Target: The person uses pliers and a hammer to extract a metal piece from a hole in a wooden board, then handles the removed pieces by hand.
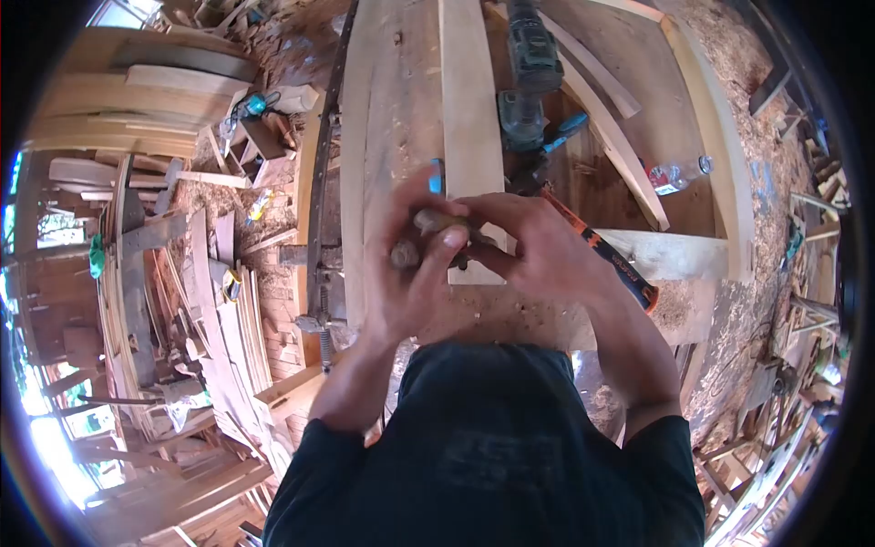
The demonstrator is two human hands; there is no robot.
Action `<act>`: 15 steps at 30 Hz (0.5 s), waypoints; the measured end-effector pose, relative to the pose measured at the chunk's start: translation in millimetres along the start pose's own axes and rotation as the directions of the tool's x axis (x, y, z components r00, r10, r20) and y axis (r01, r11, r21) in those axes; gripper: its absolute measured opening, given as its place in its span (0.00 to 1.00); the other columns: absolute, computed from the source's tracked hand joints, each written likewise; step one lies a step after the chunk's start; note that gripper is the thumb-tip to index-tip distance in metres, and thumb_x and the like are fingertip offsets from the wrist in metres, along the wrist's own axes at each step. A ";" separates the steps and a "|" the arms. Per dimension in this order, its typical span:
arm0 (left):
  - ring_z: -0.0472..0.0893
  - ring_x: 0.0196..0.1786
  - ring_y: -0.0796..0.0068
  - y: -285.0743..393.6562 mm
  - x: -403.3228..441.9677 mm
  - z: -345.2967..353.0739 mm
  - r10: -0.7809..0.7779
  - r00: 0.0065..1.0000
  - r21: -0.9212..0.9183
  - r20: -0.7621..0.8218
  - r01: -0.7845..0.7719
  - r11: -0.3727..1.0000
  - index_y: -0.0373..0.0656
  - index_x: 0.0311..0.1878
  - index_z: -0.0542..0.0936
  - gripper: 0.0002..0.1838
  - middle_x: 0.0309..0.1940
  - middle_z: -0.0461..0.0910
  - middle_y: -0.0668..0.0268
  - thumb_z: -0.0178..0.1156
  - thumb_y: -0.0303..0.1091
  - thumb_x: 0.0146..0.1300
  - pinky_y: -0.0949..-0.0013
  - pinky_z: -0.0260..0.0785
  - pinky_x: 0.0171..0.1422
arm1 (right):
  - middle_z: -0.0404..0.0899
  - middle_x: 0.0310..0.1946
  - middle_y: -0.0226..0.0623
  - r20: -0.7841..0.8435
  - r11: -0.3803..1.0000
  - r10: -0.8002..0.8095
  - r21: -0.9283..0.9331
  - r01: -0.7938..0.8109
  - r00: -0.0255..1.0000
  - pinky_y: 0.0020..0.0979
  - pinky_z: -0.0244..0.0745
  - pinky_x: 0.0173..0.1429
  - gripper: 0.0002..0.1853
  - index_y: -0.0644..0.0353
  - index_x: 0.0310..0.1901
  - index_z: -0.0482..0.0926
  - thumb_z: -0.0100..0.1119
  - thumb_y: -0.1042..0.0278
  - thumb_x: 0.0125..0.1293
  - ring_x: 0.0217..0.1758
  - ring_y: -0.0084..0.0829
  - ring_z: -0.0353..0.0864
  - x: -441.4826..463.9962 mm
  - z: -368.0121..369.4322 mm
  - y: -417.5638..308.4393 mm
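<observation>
Close together over the near end of a pale board (472,118), my left hand (401,264) and my right hand (538,237) meet around a small object (428,221). It has a rounded, greyish-brown end, and a similar knob (404,253) shows inside my left palm. My left thumb presses against it, while the right fingers pinch its other side. Fingers cover most of it, so its kind cannot be made out. Just behind my right wrist lies a tool with an orange and black handle (620,264).
Two dark green cordless power tools, one a drill (533,50) and one lower down (521,118), lie on the bench beside a blue-handled tool (567,132). A plastic bottle (679,173) rests near a wooden frame (697,118). Left, a clamp screw (324,337) and stacked planks (137,100).
</observation>
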State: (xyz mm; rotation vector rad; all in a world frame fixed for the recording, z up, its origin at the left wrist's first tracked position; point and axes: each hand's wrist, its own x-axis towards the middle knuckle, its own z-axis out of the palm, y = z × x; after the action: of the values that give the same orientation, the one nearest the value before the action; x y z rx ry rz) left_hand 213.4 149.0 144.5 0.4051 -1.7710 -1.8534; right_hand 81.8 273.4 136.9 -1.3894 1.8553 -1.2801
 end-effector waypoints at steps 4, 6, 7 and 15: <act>0.79 0.41 0.82 -16.0 26.8 -26.1 0.026 0.989 0.153 0.145 -0.048 0.987 0.34 0.50 0.83 0.13 0.42 0.82 0.64 0.69 0.30 0.66 0.76 0.74 0.45 | 0.85 0.34 0.41 -0.073 0.998 0.062 0.024 -0.060 0.995 0.30 0.81 0.39 0.12 0.65 0.47 0.80 0.69 0.74 0.64 0.34 0.24 0.85 12.0 10.7 9.8; 0.79 0.40 0.82 -25.4 35.1 -30.1 -0.014 0.992 0.239 0.123 -0.016 0.971 0.35 0.49 0.83 0.13 0.39 0.82 0.65 0.70 0.31 0.66 0.76 0.73 0.44 | 0.85 0.34 0.41 -0.168 0.982 0.185 0.068 -0.175 0.968 0.29 0.80 0.41 0.11 0.65 0.45 0.80 0.70 0.73 0.63 0.34 0.22 0.84 8.2 17.0 10.8; 0.79 0.40 0.82 -28.8 38.8 -31.1 -0.032 0.993 0.280 0.115 -0.001 0.960 0.35 0.49 0.84 0.13 0.37 0.81 0.66 0.70 0.32 0.66 0.76 0.72 0.43 | 0.85 0.33 0.41 -0.217 0.969 0.245 0.093 -0.230 0.945 0.29 0.80 0.42 0.11 0.66 0.44 0.79 0.71 0.73 0.63 0.35 0.21 0.83 6.4 20.0 11.0; 0.73 0.37 0.83 -42.2 57.4 -10.5 -0.104 0.891 0.043 0.441 0.095 0.995 0.37 0.40 0.79 0.17 0.32 0.74 0.71 0.54 0.43 0.78 0.75 0.69 0.43 | 0.87 0.37 0.43 -0.393 0.884 0.344 0.441 -0.154 0.852 0.29 0.83 0.43 0.11 0.67 0.39 0.77 0.72 0.75 0.61 0.39 0.26 0.87 -19.1 79.1 31.4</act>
State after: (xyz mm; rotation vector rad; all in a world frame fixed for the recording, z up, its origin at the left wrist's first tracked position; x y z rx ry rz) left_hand 165.5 107.4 110.5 0.0790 -2.0968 -2.1286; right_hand 138.1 261.6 71.4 -0.6283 1.8417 -1.8298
